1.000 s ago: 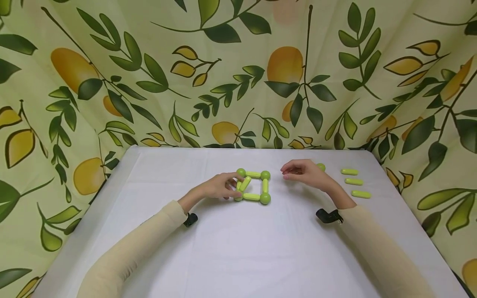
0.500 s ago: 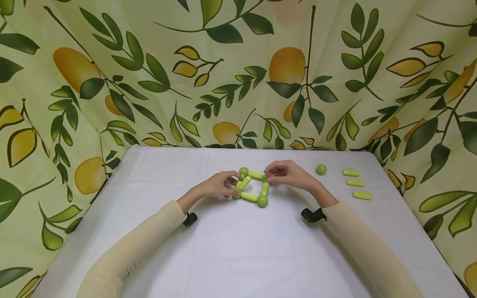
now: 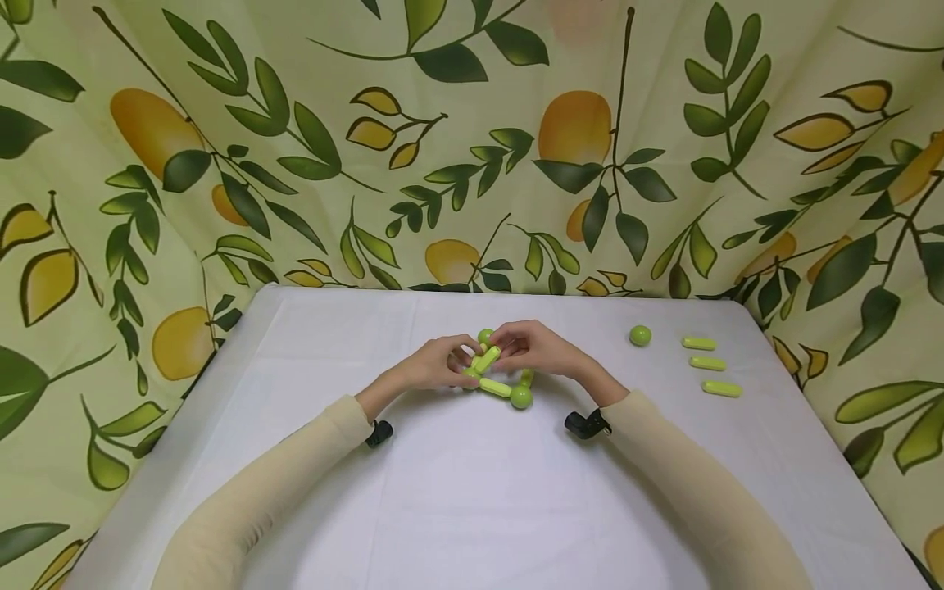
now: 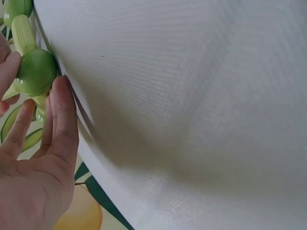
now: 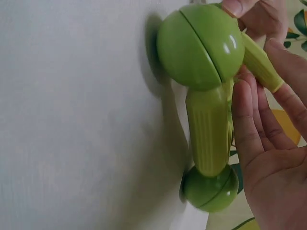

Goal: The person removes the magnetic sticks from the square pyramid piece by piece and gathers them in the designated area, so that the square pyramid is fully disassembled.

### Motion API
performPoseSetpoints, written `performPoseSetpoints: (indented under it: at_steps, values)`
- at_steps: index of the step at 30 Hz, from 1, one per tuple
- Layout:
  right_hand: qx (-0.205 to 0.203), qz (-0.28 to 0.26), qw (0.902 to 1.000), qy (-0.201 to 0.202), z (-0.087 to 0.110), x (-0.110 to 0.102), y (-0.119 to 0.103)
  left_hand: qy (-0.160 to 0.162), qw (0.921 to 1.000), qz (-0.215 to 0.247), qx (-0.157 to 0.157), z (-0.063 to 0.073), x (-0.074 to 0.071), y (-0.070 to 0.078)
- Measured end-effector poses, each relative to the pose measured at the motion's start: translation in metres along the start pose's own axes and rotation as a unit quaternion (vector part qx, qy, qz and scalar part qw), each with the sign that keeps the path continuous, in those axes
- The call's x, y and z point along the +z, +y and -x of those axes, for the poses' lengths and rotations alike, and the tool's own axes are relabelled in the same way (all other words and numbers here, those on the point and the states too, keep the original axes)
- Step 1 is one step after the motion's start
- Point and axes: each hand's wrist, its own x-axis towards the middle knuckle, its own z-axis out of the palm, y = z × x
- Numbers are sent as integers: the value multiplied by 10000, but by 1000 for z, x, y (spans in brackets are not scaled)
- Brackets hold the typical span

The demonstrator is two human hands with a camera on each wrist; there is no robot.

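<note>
A four-sided frame of green balls and lime-green rods, like a magnetic building set, lies between the hands. My left hand [image 3: 435, 365] holds its near-left corner ball [image 5: 200, 47], fingers and thumb on either side. From that ball a rod [image 3: 487, 360] sticks up at a slant. My right hand [image 3: 544, 348] pinches the free end of this rod between thumb and finger [image 5: 292, 103]. The near rod [image 3: 496, 388] runs from the held corner to the near-right ball [image 3: 521, 397]. A far-left ball [image 3: 486, 337] shows between the hands; the right hand hides the far-right corner.
One loose green ball [image 3: 640, 335] lies to the right on the white-covered table [image 3: 472, 508]. Beyond it are three loose rods, the nearest rod [image 3: 721, 388] lowest in a column. A leaf-and-fruit patterned curtain [image 3: 472, 147] stands behind the table.
My right hand has moved left, touching the frame's far-right corner on the way, and now pinches the slanted rod. The frame has turned slightly. The left hand keeps its hold.
</note>
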Motion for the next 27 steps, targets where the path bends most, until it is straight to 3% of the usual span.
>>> performPoseSetpoints:
  at_steps: [7,12,17,27]
  values:
    - [-68,239,9997,2,-6,7,-4,69,9999,125,-58,1,0,1]
    - [23,387,9992,20,-5,9,-21,45,9996,261,-74,0,1,1]
    - [89,412,9991,18,-10,7,-6,32,9995,264,-152,-2,2,0]
    - [93,522,9986,14,-8,4,-7,-73,9994,247,-226,-5,-1,1]
